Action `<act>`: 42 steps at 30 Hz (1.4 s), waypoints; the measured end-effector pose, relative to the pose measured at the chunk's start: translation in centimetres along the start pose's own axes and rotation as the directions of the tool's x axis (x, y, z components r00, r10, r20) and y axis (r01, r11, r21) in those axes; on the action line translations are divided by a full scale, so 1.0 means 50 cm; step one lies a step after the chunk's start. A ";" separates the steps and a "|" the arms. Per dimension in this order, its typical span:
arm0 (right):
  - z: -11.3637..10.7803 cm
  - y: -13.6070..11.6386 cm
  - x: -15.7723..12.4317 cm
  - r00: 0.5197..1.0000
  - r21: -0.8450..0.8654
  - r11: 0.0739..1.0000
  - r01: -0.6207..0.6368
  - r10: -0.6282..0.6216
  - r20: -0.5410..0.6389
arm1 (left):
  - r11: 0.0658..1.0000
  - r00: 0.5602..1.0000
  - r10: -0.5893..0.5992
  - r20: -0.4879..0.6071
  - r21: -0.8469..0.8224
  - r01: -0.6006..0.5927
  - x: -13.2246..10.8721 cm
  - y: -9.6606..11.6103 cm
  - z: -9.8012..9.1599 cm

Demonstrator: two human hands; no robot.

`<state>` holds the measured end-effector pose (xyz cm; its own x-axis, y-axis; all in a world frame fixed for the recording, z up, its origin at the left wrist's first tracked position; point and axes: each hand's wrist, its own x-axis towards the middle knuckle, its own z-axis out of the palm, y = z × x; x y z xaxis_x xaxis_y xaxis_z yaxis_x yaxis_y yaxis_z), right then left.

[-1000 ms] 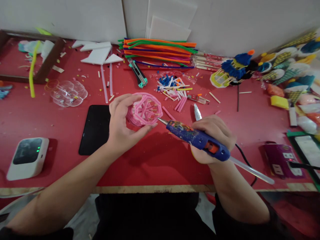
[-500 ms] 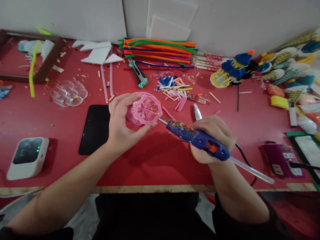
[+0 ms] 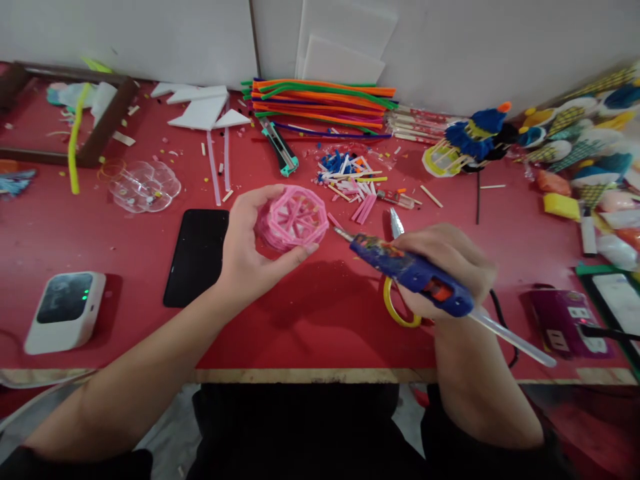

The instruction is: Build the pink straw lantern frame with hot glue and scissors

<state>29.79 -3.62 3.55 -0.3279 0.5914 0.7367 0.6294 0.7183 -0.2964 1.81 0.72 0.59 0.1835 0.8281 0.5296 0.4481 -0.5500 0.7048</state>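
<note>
My left hand [image 3: 250,243] is wrapped round a round pink wheel-like craft piece [image 3: 299,219] with spokes, its open face turned up and toward the right. My right hand [image 3: 445,263] grips a blue glue gun [image 3: 410,270] with a clear glue stick coming out of its back end. The metal nozzle points left, a short gap away from the pink piece. Under and beside my right hand lie scissors with yellow handles [image 3: 395,310], partly covered by the hand. A black phone [image 3: 196,257] lies just left of my left hand.
Behind are pipe cleaners [image 3: 323,103], a teal cutter [image 3: 279,147] and cut sticks [image 3: 350,175]. A white device [image 3: 65,312] and clear tray [image 3: 145,188] sit left. A purple power block [image 3: 567,320], blue figure [image 3: 477,133] and wrapped crafts [image 3: 595,140] are right.
My right hand has moved right with the glue gun, taking its nozzle away from the pink piece's rim. More of the yellow scissor handle shows. The view has shifted slightly.
</note>
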 end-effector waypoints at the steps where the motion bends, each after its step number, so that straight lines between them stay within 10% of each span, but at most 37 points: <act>1: -0.007 0.004 -0.001 1.000 -0.017 1.000 -0.018 0.018 0.000 | 0.999 1.000 -0.008 0.018 -0.050 0.009 -0.001 0.000 0.001; 8: -0.056 0.011 -0.033 0.849 -0.405 0.750 -0.524 0.421 -0.319 | 0.985 0.970 -0.096 0.224 -0.121 0.126 -0.004 0.008 0.000; 13: -0.118 0.057 -0.139 0.846 -0.464 0.711 -0.528 0.485 -0.220 | 0.981 0.932 -0.142 0.333 -0.078 0.177 -0.007 0.018 -0.002; 19: -0.161 0.078 -0.250 0.708 -0.446 0.590 -0.673 0.689 -0.157 | 0.966 0.900 -0.239 0.365 -0.005 0.259 -0.011 0.013 0.004; 29: -0.183 0.103 -0.265 0.798 -0.644 0.564 -0.517 0.589 -0.125 | 0.998 0.879 -0.035 0.475 -0.029 0.056 -0.002 0.004 -0.010; 35: -0.148 0.050 -0.161 0.788 -0.529 0.641 -0.556 0.204 -0.580 | 0.994 0.868 0.032 0.495 -0.103 0.022 -0.008 -0.015 -0.002; 39: -0.078 0.006 -0.036 0.919 -0.516 0.763 -0.391 0.358 -0.167 | 0.995 0.885 0.044 0.464 -0.098 0.002 -0.006 -0.019 -0.003; 42: -0.002 0.007 0.035 0.826 -0.476 0.812 -0.339 0.499 0.262 | 0.997 0.898 0.043 0.437 -0.071 -0.013 -0.003 -0.018 -0.006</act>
<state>29.53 -2.37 4.81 -0.1416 0.9429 0.3016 0.9572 0.2081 -0.2011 1.11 1.08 0.00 0.5668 0.7675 0.2996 0.3823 -0.5671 0.7296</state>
